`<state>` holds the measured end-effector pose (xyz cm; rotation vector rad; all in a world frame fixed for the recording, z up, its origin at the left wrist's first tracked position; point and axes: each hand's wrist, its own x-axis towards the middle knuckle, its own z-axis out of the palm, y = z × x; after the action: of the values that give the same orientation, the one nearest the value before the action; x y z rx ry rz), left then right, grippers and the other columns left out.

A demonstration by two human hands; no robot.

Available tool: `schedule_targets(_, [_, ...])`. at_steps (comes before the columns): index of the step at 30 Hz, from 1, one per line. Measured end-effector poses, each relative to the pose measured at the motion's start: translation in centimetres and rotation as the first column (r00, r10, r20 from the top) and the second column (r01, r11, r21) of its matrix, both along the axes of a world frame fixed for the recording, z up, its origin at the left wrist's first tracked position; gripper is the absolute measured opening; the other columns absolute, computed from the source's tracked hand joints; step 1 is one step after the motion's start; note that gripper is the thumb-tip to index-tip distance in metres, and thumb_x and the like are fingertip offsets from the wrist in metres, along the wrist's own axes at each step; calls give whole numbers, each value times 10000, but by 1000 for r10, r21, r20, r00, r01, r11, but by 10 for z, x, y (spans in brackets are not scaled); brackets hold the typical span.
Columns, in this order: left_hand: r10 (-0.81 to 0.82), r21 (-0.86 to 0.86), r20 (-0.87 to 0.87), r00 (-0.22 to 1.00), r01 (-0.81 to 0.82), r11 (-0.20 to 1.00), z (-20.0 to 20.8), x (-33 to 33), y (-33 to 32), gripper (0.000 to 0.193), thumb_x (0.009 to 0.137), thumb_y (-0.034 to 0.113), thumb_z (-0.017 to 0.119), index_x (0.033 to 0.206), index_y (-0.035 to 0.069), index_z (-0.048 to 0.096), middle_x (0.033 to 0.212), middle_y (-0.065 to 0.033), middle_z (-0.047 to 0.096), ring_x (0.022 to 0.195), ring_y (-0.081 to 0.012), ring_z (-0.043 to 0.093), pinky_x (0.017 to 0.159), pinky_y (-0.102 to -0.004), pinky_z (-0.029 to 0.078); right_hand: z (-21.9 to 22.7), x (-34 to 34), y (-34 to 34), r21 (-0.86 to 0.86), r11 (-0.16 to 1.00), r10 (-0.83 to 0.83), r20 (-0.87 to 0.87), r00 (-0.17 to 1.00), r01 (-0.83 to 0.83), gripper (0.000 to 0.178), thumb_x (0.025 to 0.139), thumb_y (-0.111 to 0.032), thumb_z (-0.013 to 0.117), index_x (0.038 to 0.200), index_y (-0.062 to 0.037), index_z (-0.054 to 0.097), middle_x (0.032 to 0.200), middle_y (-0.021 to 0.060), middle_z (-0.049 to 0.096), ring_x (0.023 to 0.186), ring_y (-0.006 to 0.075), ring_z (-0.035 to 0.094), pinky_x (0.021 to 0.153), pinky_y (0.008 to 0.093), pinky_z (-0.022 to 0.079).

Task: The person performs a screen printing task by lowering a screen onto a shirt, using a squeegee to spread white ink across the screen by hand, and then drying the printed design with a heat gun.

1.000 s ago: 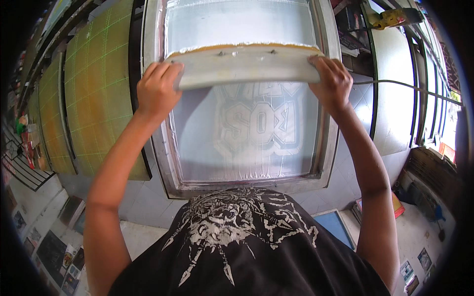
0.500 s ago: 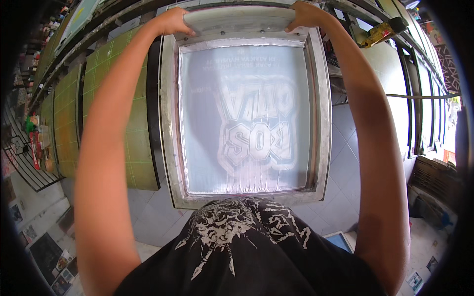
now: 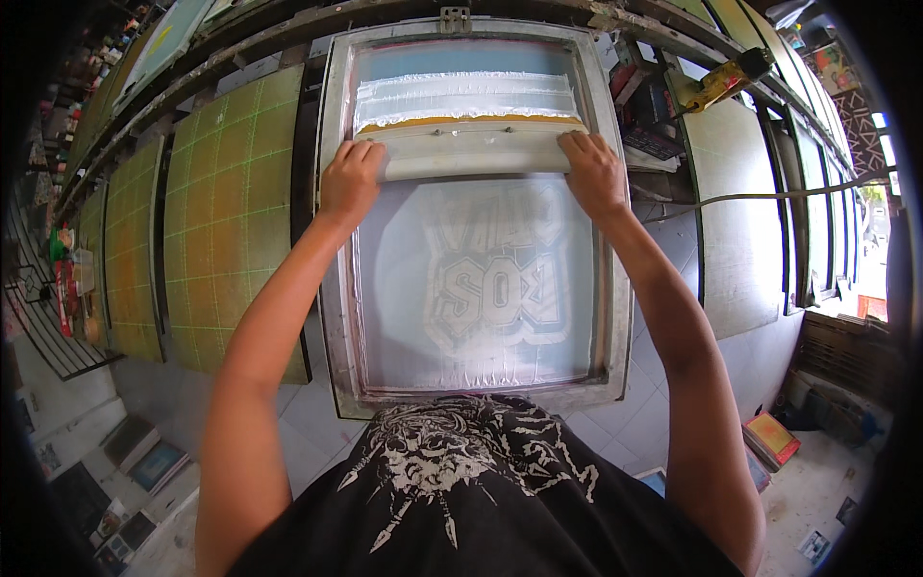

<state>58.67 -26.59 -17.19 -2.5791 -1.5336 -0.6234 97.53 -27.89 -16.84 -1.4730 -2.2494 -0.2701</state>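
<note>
A wide squeegee (image 3: 471,154) with a pale holder and a thin amber blade edge lies across the upper part of a screen-printing frame (image 3: 333,288). My left hand (image 3: 354,178) grips its left end, fingers curled over the top. At the opposite end my right hand (image 3: 594,173) holds it the same way. Beyond the blade, a band of white ink (image 3: 466,89) spreads across the mesh. Nearer to me the mesh (image 3: 399,317) carries a pale lettered design, with streaks of white along its near edge. The squeegee hides the mesh beneath it.
A metal hinge clamp (image 3: 455,18) meets the frame's far edge. Green gridded boards (image 3: 226,221) stand on the left, a paler board (image 3: 738,212) on the right. A yellowish bottle (image 3: 728,83) sits at upper right, above a cable (image 3: 769,195). Books (image 3: 771,439) lie lower right.
Both hands have brought the squeegee from the frame's far end toward me, and my elbows are more bent. The white ink band beyond the blade has come into view.
</note>
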Motion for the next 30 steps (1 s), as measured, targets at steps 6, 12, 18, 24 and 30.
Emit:
schedule_targets(6, [-25,-257,11,1000,27,966,64,-1,34,280,721,121,781,968,26,689,980,-177,694,929,-411,661,808,-478,535,71,7,35,-348,937,-4,86,996,34,325,726,-146,704,1050,-118,718,1006,119,718,960,344,689,819,459,552])
schedule_targets(12, [1,-81,81,997,5,997,119,-1,29,275,742,113,766,1008,53,727,1030,-176,705,947,-400,671,826,-475,538,129,1,26,-235,969,-72,49,996,81,306,759,-187,708,1059,-129,732,1001,128,729,944,358,695,826,466,555])
schedule_targets(18, [1,5,23,1000,-1,1000,149,-7,-78,313,739,69,766,1047,43,711,1064,-145,701,986,-370,663,842,-443,541,148,1,-85,-33,999,-29,8,1000,29,296,724,-138,699,1017,-96,702,1019,111,724,956,341,684,796,453,562])
schedule_targets(24, [-73,-196,7,997,72,978,122,-17,-274,418,636,-29,720,1046,52,707,1037,-116,690,1024,-321,649,874,-431,548,115,-1,-286,-219,975,25,-50,998,-35,351,628,-13,711,966,-106,694,994,43,705,918,267,666,770,383,568])
schedule_targets(30, [-64,-332,75,995,85,940,87,-17,-343,376,642,-63,652,997,52,696,999,-90,684,1017,-301,647,842,-385,552,90,-18,-359,-418,908,-45,-47,998,21,366,614,-8,699,971,-81,671,981,41,690,914,258,652,789,393,558])
